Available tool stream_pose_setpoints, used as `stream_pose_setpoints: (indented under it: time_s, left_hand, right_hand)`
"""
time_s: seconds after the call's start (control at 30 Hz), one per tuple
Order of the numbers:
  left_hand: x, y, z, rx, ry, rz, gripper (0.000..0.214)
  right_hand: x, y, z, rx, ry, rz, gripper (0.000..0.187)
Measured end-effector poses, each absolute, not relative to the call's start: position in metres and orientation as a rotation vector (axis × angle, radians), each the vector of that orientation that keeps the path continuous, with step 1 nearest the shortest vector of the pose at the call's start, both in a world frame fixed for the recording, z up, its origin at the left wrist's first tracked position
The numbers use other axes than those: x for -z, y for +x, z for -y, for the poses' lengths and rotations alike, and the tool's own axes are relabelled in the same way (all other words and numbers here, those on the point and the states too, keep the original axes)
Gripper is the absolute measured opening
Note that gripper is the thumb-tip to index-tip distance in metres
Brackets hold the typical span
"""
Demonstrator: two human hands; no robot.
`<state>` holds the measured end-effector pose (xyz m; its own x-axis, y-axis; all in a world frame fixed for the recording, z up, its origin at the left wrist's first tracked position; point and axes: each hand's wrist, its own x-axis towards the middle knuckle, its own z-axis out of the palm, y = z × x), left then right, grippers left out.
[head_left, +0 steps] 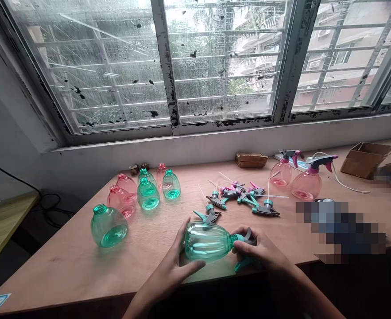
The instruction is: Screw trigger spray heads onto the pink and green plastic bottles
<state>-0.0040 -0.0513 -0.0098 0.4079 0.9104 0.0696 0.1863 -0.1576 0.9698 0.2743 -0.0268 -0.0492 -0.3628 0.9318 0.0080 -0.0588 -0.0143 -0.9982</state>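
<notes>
A clear green spray bottle [208, 243] lies on its side in the air over the table's front edge. Its base rests in my left hand [173, 261], with the thumb below and fingers behind. My right hand [260, 250] is closed around the neck end, gripping the grey and teal spray head [246, 241]; its teal trigger [243, 264] points down. The head sits against the bottle's mouth; whether it is threaded on cannot be seen. Just beyond my hands lies a loose teal and black spray head [210, 215], with a pile of more heads [237, 192] behind it.
Several open green bottles [109, 228] and pink bottles [119, 201] stand on the left of the wooden table [65, 266]. Two pink bottles with heads [306, 184] stand right, near a power strip [300, 165] and a cardboard box [364, 160]. A blurred patch covers the right side.
</notes>
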Motion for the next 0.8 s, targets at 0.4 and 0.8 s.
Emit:
stream_pose_setpoints:
  time_s: [0.4,0.8]
  left_hand:
    - [0.02,-0.011,0.046,-0.829,1.647,-0.975,0.089]
    - [0.016,-0.007,0.048,-0.878,1.707,-0.989,0.093]
  right_hand:
    - [0.046,0.273,0.029,-1.507,-0.928,1.392,0.041]
    - [0.05,0.274,0.027,-1.508,-0.887,1.359,0.038]
